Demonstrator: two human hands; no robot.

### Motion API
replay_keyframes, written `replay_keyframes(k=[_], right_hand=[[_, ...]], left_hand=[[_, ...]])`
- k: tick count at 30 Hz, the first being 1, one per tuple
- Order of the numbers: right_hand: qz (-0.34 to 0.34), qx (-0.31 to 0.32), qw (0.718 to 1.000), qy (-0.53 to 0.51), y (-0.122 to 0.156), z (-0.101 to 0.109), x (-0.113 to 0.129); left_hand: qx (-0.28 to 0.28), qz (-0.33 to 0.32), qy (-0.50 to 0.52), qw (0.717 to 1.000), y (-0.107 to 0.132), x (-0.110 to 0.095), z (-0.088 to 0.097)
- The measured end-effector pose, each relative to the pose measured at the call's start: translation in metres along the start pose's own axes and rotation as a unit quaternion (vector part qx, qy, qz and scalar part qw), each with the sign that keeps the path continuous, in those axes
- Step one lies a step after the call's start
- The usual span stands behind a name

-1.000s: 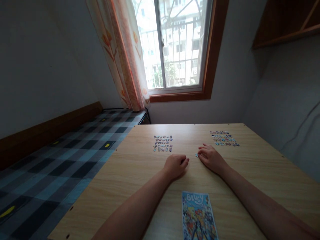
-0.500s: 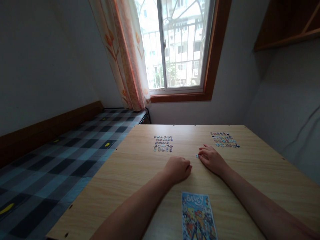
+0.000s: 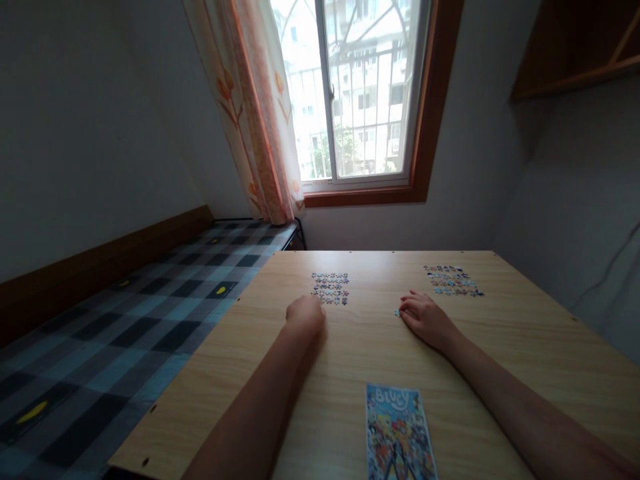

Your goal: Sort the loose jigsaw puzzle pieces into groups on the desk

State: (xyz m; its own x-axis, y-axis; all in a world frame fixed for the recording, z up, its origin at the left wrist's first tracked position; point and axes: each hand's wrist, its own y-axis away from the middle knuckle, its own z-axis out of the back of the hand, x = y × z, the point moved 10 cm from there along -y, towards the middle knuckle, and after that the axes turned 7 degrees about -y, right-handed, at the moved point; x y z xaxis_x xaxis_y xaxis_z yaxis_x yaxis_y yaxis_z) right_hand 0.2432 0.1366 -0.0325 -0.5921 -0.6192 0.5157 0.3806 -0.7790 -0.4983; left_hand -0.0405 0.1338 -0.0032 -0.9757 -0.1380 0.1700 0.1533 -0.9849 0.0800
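My left hand (image 3: 306, 315) is at the near left corner of a group of small jigsaw puzzle pieces (image 3: 331, 289) laid out in rows. Its back faces me, so the fingertips and anything in them are hidden. On the wooden table (image 3: 350, 353), my right hand (image 3: 425, 319) rests with thumb and index finger closed at a single light blue puzzle piece (image 3: 397, 313). Beyond that hand lies a second group of puzzle pieces (image 3: 454, 281), also in rows. A picture card (image 3: 400, 430) marked "Bluey" lies between my forearms at the near side.
A bed with a checked cover (image 3: 165, 333) stands along the table's left side. Behind the table are a window (image 3: 367, 93) and a flowered curtain (image 3: 255, 120). A wooden shelf (image 3: 575, 77) hangs on the wall at the upper right.
My left hand has moved left and away from me, from the table's middle to the left group of pieces. My right hand stays at the light blue piece.
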Motion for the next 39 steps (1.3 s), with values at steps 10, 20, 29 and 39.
replay_keyframes(k=[10, 20, 29, 39], right_hand=[[0.004, -0.001, 1.000, -0.006, 0.001, 0.001, 0.002], [-0.011, 0.002, 1.000, -0.009, -0.001, 0.002, 0.005], [-0.010, 0.003, 1.000, -0.008, 0.001, 0.001, 0.001], [-0.009, 0.002, 1.000, -0.006, 0.000, 0.001, 0.001]], left_hand=[[-0.062, 0.071, 0.052, 0.994, -0.026, 0.051, -0.005], [-0.090, 0.050, 0.055, 0.993, -0.024, 0.034, -0.001], [-0.082, 0.059, 0.059, 0.993, -0.028, 0.041, -0.002], [-0.122, 0.065, 0.141, 0.980, -0.037, 0.062, -0.003]])
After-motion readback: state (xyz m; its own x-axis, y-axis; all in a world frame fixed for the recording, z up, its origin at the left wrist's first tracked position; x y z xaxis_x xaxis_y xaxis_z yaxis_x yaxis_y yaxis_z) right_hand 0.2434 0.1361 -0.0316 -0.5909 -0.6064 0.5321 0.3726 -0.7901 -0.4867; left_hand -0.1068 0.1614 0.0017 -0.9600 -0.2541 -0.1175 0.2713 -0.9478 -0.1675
